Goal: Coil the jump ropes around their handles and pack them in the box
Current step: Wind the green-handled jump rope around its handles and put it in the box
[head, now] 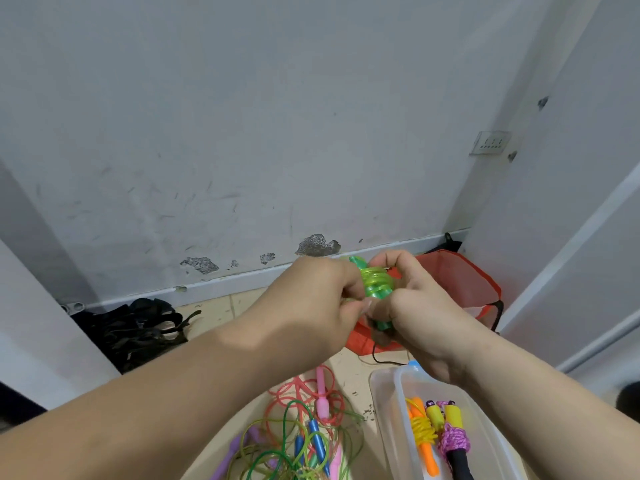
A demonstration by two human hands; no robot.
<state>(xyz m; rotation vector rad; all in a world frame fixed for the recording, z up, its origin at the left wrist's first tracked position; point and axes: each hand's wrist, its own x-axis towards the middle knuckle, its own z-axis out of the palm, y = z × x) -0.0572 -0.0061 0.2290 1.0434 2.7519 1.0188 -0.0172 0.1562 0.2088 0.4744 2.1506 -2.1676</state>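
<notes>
1. My left hand [322, 296] is curled, fingertips pinching the green jump rope [375, 284] at the left side of its coil.
2. My right hand [412, 306] grips the bundle from the right, fingers wrapped round the green handles.
3. The green jump rope is in the air between both hands, its cord wound in tight turns round the handles.
4. The clear box [388, 403] sits lower right and holds a yellow coiled rope [424, 431] and a purple coiled rope [453, 441].
5. Loose tangled ropes [304, 431] lie just left of the box.
</notes>
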